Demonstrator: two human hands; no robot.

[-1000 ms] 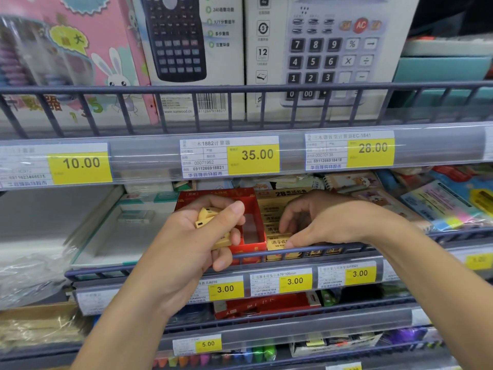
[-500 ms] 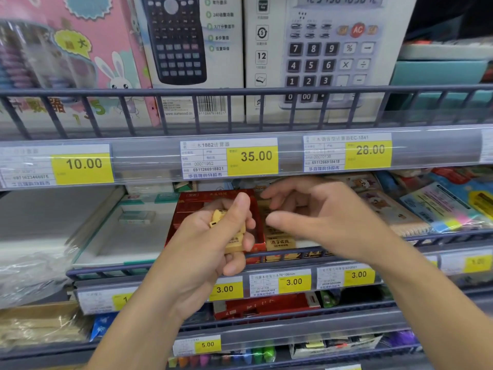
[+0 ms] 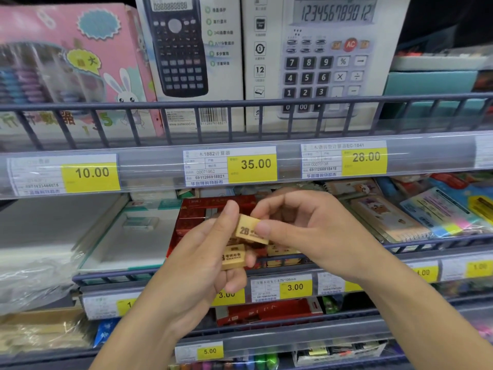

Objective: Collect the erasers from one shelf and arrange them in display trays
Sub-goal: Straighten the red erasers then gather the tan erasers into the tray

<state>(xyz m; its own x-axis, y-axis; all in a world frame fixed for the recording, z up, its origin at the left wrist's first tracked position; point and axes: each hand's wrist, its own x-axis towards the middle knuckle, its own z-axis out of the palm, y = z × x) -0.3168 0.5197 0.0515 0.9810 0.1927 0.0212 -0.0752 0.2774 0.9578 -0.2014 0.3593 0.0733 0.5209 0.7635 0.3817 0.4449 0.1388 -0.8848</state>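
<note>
My left hand (image 3: 202,260) holds a small stack of yellow erasers (image 3: 233,256) in its curled fingers, in front of the middle shelf. My right hand (image 3: 306,228) pinches another yellow eraser marked 2B (image 3: 249,230) between thumb and forefinger, right at the top of that stack beside my left thumb. Behind both hands stands a red display tray (image 3: 197,214) on the shelf. More yellow erasers (image 3: 282,253) lie in a box beside it, mostly hidden by my hands.
A wire rail (image 3: 426,243) runs along the shelf front. A flat white tray (image 3: 138,236) with a green-white eraser (image 3: 140,222) sits at the left. Notebooks and sticky notes (image 3: 440,214) fill the right. Calculator boxes (image 3: 328,60) stand on the shelf above.
My right hand lifted out of the yellow box with one eraser and brought it left to the stack in my left hand. My left hand rose slightly.
</note>
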